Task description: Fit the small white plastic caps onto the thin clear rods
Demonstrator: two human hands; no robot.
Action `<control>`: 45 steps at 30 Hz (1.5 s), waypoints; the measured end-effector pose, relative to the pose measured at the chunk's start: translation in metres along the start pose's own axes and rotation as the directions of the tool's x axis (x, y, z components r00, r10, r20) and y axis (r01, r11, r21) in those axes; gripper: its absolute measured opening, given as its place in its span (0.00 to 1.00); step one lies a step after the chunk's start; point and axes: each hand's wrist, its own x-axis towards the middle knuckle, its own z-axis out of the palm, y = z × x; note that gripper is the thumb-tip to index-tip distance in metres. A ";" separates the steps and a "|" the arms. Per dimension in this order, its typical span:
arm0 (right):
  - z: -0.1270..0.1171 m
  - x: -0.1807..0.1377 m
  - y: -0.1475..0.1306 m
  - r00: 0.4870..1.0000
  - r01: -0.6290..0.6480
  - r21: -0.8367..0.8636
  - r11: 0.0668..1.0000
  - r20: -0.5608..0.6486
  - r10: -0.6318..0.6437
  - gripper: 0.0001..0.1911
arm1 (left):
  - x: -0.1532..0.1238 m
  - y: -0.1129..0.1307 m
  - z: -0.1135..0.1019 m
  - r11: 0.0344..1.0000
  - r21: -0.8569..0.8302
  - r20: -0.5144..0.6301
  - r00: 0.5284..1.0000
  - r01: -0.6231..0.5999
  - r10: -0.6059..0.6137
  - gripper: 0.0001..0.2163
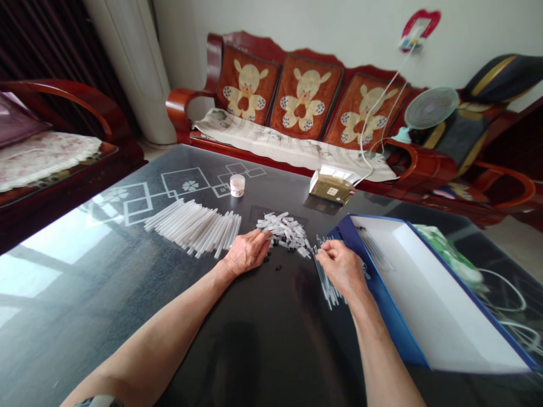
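My left hand (249, 252) rests at the near left edge of a pile of short white pieces (288, 229), fingers curled together; what they hold, if anything, is hidden. Small black pieces (279, 267) lie among and in front of that pile. To its right, my right hand (343, 265) is closed in a pinch over a bundle of thin clear rods (328, 289), which look like pen refills. Its fingertips hide what is between them. Left of my left hand, a wide row of whitish translucent tubes (193, 226) lies side by side on the dark table.
An open blue box (407, 282) with a white inside stands by my right forearm, some thin rods in it. Beyond are a small round tub (237, 185) and a tissue box (332, 186). A green packet (449, 254) and white cable (509, 302) lie at right.
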 end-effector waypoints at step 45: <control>0.082 -0.009 -0.023 1.000 0.003 0.913 0.407 0.005 -0.020 0.16 | 0.001 0.006 -0.003 0.996 0.085 0.121 0.992 0.031 -0.041 0.15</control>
